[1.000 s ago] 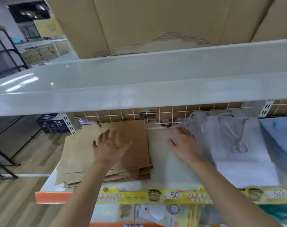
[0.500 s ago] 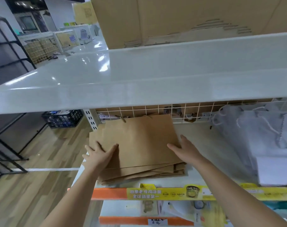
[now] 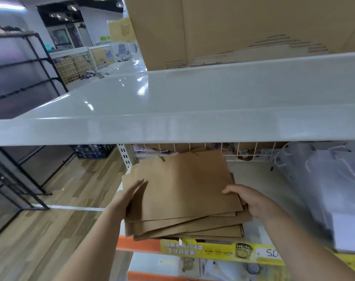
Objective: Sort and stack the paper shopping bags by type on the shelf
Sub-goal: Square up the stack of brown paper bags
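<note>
A loose stack of flat brown paper bags [image 3: 184, 191] lies on the middle shelf [image 3: 259, 179], its lower sheets fanned out toward the front edge. My left hand [image 3: 127, 196] presses flat against the stack's left side. My right hand [image 3: 248, 199] cups the stack's right edge, thumb on top. A pile of white paper bags with rope handles [image 3: 330, 185] lies on the same shelf to the right, apart from the brown ones.
A glossy white upper shelf [image 3: 193, 110] overhangs the work area, with big cardboard boxes [image 3: 243, 27] on it. A wire grid [image 3: 213, 151] backs the middle shelf. A yellow price strip [image 3: 223, 252] runs along the front. Black racks [image 3: 20, 159] stand left on the wooden floor.
My hands moved from resting on top of the brown bags and on the bare shelf to clasping the stack's two sides. The stack has shifted right and squared up somewhat.
</note>
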Demonstrator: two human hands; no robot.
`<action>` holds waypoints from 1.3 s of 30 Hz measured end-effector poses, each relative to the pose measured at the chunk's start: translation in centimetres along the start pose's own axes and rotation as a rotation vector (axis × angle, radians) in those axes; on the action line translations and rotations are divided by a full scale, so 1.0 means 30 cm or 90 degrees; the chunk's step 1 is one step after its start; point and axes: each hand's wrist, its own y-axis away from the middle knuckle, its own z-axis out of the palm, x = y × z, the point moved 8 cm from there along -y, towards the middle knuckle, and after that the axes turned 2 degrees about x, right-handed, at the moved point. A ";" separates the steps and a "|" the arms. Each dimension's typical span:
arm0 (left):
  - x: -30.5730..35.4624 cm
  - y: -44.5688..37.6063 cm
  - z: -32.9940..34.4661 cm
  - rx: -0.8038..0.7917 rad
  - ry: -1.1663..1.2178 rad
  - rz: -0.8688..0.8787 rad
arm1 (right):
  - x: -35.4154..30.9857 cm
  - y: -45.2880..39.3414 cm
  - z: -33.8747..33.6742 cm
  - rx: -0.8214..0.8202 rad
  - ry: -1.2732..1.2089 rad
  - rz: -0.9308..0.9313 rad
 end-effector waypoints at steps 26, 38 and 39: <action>0.276 0.212 0.084 -0.145 0.136 0.378 | -0.157 0.198 -0.180 0.113 0.082 -0.294; 0.177 0.251 0.102 -0.174 0.136 0.442 | -0.145 0.270 -0.153 0.010 0.114 -0.313; 0.181 0.256 0.102 -0.172 0.135 0.446 | -0.158 0.277 -0.151 0.019 0.116 -0.325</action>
